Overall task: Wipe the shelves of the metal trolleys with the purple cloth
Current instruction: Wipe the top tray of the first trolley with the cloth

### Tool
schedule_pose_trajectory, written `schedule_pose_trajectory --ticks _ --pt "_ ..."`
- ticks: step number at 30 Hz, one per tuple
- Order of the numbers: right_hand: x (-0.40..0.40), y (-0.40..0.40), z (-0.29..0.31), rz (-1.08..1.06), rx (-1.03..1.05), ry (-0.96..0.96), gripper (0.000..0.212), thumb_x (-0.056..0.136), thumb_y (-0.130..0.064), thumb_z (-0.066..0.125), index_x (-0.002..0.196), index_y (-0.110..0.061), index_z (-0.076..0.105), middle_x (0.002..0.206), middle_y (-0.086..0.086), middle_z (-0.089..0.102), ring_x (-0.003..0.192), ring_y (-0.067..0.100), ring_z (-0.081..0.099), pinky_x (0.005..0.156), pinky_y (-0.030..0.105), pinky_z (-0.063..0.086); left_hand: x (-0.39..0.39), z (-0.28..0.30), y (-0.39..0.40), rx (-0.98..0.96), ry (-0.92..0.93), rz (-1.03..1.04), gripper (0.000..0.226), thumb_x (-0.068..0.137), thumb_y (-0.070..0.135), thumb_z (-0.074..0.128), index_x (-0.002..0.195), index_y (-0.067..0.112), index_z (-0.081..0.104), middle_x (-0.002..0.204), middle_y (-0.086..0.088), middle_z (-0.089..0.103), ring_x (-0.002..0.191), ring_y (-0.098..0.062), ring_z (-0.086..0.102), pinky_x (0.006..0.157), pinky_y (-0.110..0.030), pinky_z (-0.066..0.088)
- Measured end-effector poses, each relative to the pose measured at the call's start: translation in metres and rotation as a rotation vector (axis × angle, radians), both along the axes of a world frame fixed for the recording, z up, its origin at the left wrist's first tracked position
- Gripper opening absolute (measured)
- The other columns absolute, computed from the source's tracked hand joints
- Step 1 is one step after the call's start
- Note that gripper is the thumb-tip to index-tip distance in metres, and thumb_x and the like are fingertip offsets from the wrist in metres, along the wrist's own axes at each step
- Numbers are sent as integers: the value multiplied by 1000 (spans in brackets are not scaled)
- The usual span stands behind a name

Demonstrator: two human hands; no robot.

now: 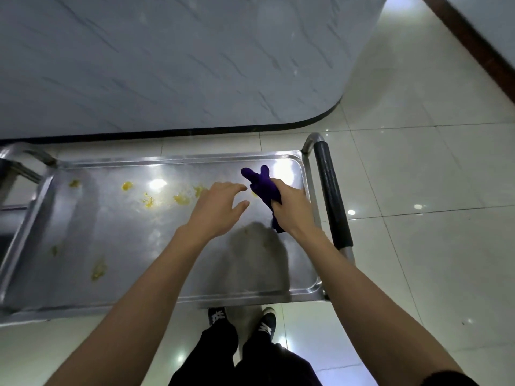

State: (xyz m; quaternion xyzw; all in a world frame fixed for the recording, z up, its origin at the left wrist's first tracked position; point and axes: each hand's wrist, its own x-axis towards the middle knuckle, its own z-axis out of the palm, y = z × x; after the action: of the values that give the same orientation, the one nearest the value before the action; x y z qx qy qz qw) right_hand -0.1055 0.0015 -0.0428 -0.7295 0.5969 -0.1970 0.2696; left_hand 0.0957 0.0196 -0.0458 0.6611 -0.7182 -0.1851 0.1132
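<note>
A person stands over a metal trolley (pixel 41 218) whose top shelf (pixel 125 246) fills the middle and left of the frame. The right hand (pixel 289 210), right of centre, grips a bunched purple cloth (pixel 262 188), fingers curled round it; two loose ends of the cloth stick up toward the far right corner of the shelf and another end hangs out below the hand. Whether the cloth touches the shelf cannot be told. The left hand (pixel 220 207) hovers just left of the cloth with its fingers spread and relaxed, holding nothing, its fingertips close to the cloth but apart from it.

Yellow food smears (pixel 150 200) lie in a loose line across the far half of the shelf, left of the left hand, and duller smears (pixel 98 270) sit near the shelf's lower left part. The trolley's black-padded handle (pixel 331 196) runs down the right side of the shelf. A grey marbled counter (pixel 167 65) wall with a dark base strip fills the upper part of the frame, beyond the trolley. Glossy pale floor tiles (pixel 418 176) spread across the right. At the bottom centre, dark trousers and black shoes (pixel 217 316) show below the shelf's near edge.
</note>
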Motion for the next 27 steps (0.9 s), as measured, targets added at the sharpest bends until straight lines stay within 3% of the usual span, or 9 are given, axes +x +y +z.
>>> schedule_pose_trajectory --ticks 8,12,14,16,18,20,23,27 --pt "26 -30 -14 -3 52 73 33 99 -17 54 130 -26 55 85 -6 66 74 19 66 72 38 57 27 -21 -30 46 -76 -20 50 100 53 47 144 30 48 147 4 53 135 -21 45 108 -46 38" --pt "39 -53 -16 -38 85 108 32 97 -15 50 126 -28 57 85 -5 66 73 21 65 71 43 57 43 -36 -55 67 -48 -36 50 100 53 48 144 30 48 147 4 53 134 -22 47 107 -47 39" --pt "43 -65 -18 -51 102 125 30 99 -17 45 122 -32 58 77 -10 60 69 20 63 68 42 57 49 -42 -68 88 -32 -56 49 100 53 47 144 30 48 147 4 53 134 -22 47 107 -47 39" --pt "44 -77 -18 -81 78 116 27 102 -24 39 114 -36 61 67 -16 56 61 9 60 62 34 54 54 -47 -79 111 -21 -87 50 100 52 47 145 30 48 148 3 52 135 -23 46 108 -48 38" --pt "41 -90 -15 -86 29 125 29 102 -22 40 119 -32 62 81 -23 65 73 2 64 67 28 50 55 -48 -88 123 -13 -111 50 101 51 46 145 28 47 149 2 51 137 -23 44 109 -48 37" --pt "36 -106 -17 -100 -39 176 36 99 -13 46 130 -25 59 109 -8 69 97 15 65 79 34 52 54 -49 -96 127 -24 -115 51 101 51 46 146 28 47 150 1 50 137 -23 43 109 -47 36" --pt "34 -129 -31 -132 -134 216 46 93 1 47 131 -22 59 110 2 68 95 26 64 78 41 53 52 -51 -110 155 -52 -97 50 101 50 47 146 27 46 150 1 49 138 -24 43 110 -48 35" --pt "32 -139 -70 -77 -182 296 50 87 4 49 132 -13 62 122 9 68 109 34 61 93 48 48 47 -64 -117 201 -71 -108 50 101 47 48 146 24 47 149 -1 50 137 -26 43 107 -49 36"
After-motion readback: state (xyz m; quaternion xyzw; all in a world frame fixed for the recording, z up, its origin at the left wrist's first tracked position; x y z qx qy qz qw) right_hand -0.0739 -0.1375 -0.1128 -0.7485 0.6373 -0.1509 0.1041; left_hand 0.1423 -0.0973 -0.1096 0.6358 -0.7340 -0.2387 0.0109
